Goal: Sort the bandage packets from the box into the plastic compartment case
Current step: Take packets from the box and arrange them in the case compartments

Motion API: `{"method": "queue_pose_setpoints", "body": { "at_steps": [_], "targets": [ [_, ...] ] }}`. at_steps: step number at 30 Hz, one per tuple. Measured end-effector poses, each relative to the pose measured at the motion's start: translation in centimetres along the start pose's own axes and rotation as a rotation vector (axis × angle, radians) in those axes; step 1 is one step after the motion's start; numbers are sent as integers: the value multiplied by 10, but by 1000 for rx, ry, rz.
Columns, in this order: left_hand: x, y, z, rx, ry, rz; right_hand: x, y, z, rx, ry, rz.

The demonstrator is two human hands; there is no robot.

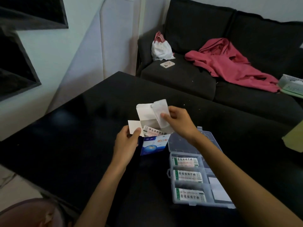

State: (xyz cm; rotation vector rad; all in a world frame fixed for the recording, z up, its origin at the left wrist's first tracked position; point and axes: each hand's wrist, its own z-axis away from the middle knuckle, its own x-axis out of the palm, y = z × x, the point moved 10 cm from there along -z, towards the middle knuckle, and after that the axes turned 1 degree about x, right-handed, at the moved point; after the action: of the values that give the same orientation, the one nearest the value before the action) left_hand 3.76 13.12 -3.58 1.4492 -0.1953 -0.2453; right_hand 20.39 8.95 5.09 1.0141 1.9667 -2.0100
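My left hand (127,143) grips the side of a blue and white bandage box (153,145), which stands with its flaps open above the black table (73,136). More packets (151,132) show inside its mouth. My right hand (177,122) pinches a white bandage packet (159,112) lifted just above the box opening. To the right lies the clear plastic compartment case (170,173) with its lid open. Three of its left compartments each hold printed packets (187,176); a white packet (218,189) lies in a right compartment.
Behind the table is a dark sofa (196,82) with a pink garment (229,63), a white bag (160,48) and a phone (167,64). A pale basket (291,82) sits at the far right. A green object (294,136) touches the table's right edge.
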Motion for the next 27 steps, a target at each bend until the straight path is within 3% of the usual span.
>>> {"method": "queue_pose_setpoints", "body": {
  "at_steps": [2,5,7,10,14,19,22,24,27],
  "targets": [
    [-12,4,2,37,110,-61,-3,5,1,53,29,-119],
    [-40,41,21,262,408,-243,-6,5,9,74,5,-256],
    [-43,64,36,389,468,-183,-14,5,20,66,7,-287],
    [-19,77,45,459,341,-59,-37,15,44,87,85,-296],
    [42,69,53,387,56,13,-72,39,88,78,197,-303],
    [118,21,64,-73,-390,-140,-100,60,130,-93,351,149],
    [147,-3,83,-354,-581,-77,-99,60,143,-226,418,452],
    [156,-12,87,-374,-635,-42,-91,55,146,-325,425,562],
    [154,-8,85,-259,-632,-30,-82,53,144,-383,414,624]
  ]
}}
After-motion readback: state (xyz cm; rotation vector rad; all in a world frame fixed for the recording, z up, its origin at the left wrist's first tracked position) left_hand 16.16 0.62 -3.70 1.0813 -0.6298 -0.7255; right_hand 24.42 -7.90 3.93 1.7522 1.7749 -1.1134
